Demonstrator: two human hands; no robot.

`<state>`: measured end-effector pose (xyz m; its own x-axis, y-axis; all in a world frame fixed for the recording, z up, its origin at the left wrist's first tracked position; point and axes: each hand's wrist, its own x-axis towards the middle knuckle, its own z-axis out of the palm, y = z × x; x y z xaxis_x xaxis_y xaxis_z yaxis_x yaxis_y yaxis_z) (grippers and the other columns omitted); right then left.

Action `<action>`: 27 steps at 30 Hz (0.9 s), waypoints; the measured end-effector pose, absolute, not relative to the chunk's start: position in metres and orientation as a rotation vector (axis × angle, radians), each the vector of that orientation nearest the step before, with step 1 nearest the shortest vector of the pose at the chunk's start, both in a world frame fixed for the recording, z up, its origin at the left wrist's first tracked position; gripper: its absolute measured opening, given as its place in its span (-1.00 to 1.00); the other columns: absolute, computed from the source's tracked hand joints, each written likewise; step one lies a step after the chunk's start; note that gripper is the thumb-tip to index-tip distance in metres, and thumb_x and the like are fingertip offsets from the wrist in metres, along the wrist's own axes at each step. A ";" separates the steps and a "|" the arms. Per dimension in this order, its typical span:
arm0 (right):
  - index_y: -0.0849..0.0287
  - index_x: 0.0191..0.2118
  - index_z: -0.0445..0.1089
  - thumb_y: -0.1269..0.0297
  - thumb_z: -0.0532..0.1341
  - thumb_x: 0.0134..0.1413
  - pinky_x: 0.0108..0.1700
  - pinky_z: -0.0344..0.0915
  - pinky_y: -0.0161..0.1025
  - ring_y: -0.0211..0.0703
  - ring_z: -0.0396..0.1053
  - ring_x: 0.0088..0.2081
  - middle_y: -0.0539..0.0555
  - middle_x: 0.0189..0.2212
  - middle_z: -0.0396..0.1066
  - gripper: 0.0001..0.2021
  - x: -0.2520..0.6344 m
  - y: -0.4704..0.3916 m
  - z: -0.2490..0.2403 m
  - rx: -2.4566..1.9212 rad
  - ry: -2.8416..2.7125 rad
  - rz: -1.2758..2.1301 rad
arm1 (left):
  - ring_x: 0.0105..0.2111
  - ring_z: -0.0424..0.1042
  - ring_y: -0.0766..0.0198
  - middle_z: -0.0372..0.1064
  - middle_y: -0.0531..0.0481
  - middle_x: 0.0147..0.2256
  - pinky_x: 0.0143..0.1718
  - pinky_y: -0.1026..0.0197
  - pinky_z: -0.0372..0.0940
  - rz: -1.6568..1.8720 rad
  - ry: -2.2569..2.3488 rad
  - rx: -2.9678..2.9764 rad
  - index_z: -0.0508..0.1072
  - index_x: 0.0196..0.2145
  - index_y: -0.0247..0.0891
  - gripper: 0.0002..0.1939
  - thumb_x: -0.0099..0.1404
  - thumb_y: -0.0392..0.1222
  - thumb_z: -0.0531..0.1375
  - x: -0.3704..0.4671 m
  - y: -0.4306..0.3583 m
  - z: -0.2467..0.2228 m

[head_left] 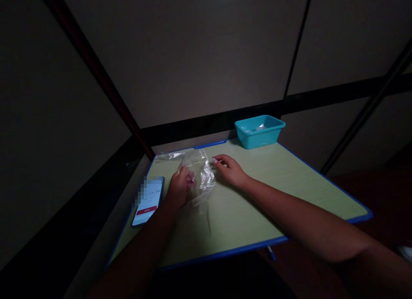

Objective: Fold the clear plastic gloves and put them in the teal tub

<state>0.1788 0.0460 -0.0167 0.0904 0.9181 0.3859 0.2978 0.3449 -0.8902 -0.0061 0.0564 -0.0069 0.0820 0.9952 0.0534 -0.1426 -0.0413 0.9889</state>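
A clear plastic bag (206, 179) is held up over the table by my left hand (180, 185), whose fingers are closed on it. The bag looks thin and crinkled, and its lower part hangs toward me. Just right of the bag is my right hand (230, 170), with thumb and fingertips pinched together. Something small and pale shows at those fingertips, too small to name. Another piece of clear plastic (174, 155) lies flat at the table's far left corner, partly behind the bag.
The light green table (257, 204) has a blue edge. A lit phone (149, 200) lies at its left side. At the far right edge stands a turquoise basket (260, 134) with clear plastic inside. A panelled wall (199, 54) rises behind the table.
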 end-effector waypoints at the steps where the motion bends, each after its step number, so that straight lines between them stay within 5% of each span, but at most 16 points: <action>1: 0.24 -0.12 0.37 0.09 0.19 0.04 -0.21 0.28 -0.22 -0.19 0.34 -0.31 0.10 -0.30 0.39 -0.65 0.177 0.045 -0.018 -1.181 -1.436 0.697 | -0.71 0.16 0.44 0.18 0.12 -0.67 -0.67 0.37 0.09 1.234 0.974 1.137 0.14 -0.62 -0.23 -0.52 0.16 0.21 0.11 -0.006 0.056 -0.006; 6: 0.19 0.14 0.17 0.08 0.38 -0.20 -0.22 0.30 -0.21 -0.22 0.33 -0.31 0.09 -0.19 0.33 -0.25 0.166 0.034 -0.024 -1.102 -1.497 0.976 | -0.55 0.41 0.28 0.43 -0.03 -0.49 -0.51 0.24 0.29 1.088 0.770 0.987 0.31 -0.48 -0.27 -0.54 0.34 0.15 -0.05 -0.005 0.049 0.004; 10: 0.16 -0.03 0.30 0.02 0.33 -0.13 -0.15 0.27 -0.20 -0.19 0.35 -0.23 0.04 -0.25 0.39 -0.46 0.161 0.028 -0.019 -0.787 -1.483 1.220 | -0.32 0.49 0.15 0.50 -0.14 -0.30 -0.29 0.12 0.35 0.983 0.627 0.948 0.43 -0.35 -0.32 -0.53 0.38 0.10 -0.08 -0.006 0.045 0.007; 15: 0.16 -0.22 0.33 0.02 0.35 -0.21 -0.37 0.23 -0.30 -0.26 0.32 -0.45 -0.07 -0.48 0.38 -0.57 0.164 0.033 -0.014 -0.721 -1.219 1.319 | -0.31 0.52 0.11 0.52 -0.22 -0.37 -0.15 0.05 0.33 0.840 0.659 0.919 0.45 -0.48 -0.37 -0.38 0.40 0.13 -0.16 -0.008 0.045 0.008; 20: 0.19 -0.48 0.28 0.08 0.21 -0.03 -0.54 0.10 -0.35 -0.34 0.16 -0.64 -0.12 -0.69 0.23 -0.74 0.174 0.045 -0.022 -0.953 -1.290 1.081 | -0.45 0.51 0.21 0.50 -0.21 -0.44 -0.28 0.17 0.36 0.981 0.820 0.895 0.39 -0.56 -0.36 -0.41 0.41 0.07 -0.14 -0.007 0.049 0.008; 27: 0.16 -0.31 0.27 0.05 0.09 0.10 -0.60 0.10 -0.36 -0.32 0.16 -0.68 -0.13 -0.70 0.22 -0.74 0.183 0.054 -0.023 -1.048 -1.127 0.874 | -0.49 0.49 0.20 0.49 -0.19 -0.39 -0.43 0.21 0.36 1.168 0.899 0.871 0.42 -0.41 -0.40 -0.48 0.42 -0.01 -0.16 -0.012 0.055 0.003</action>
